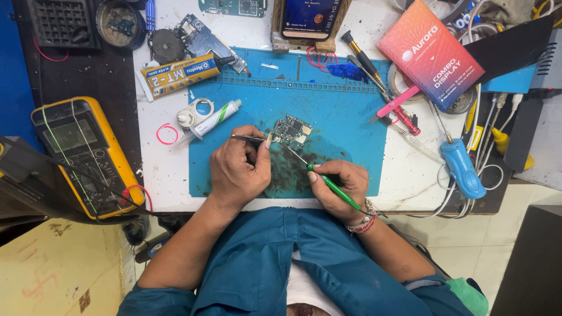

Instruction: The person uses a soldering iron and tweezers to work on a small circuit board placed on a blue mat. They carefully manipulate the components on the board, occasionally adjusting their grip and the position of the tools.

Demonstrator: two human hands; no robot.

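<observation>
From the head view, one small square green circuit board is seen lying in the middle of a blue rubber work mat. A pair of thin silver metal tweezers is pinched tight in the left hand, likely to keep the board from sliding. One slim green-handled screwdriver is gripped like a pen in the right hand, its tip near the board. One yellow meter is seen far left.

Small green circuit board parts too fine to tell; phone in wooden stand and green board cut by top edge; thin green-handled tool tip lost against stained blue mat; yellow multimeter screen blurred.
</observation>
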